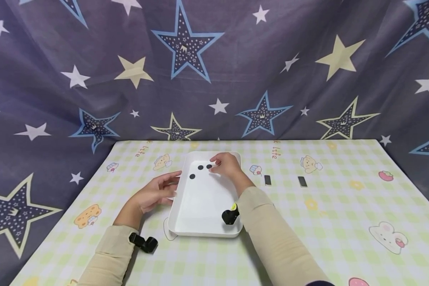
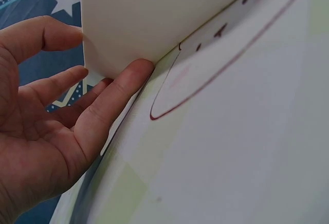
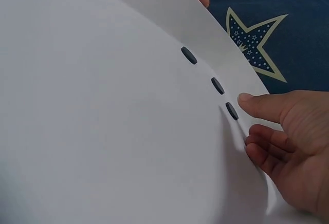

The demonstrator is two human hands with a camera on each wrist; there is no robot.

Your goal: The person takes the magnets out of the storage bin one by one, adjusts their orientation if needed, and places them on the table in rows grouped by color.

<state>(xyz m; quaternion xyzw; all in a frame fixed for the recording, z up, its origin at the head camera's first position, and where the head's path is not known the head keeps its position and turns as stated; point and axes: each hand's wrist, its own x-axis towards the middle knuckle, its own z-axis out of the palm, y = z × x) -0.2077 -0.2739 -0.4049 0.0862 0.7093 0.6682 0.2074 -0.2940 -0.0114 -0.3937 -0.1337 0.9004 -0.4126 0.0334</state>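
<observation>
A white rectangular tray (image 1: 205, 206) lies on the table, with three small black discs (image 3: 217, 86) on its floor toward the far end. My left hand (image 1: 157, 193) is at the tray's left side, its fingertips against the outer wall (image 2: 154, 18) in the left wrist view. Over the far right part of the tray is my right hand (image 1: 228, 166), thumb and fingers apart with nothing between them. Its fingertips are close beside the rightmost black disc (image 3: 232, 111).
Two small dark rectangular pieces, a nearer-to-tray one (image 1: 267, 180) and a farther one (image 1: 302, 181), lie right of the tray. A checked cloth (image 1: 343, 222) covers the table. Behind its far edge hangs a star-patterned curtain (image 1: 232, 51).
</observation>
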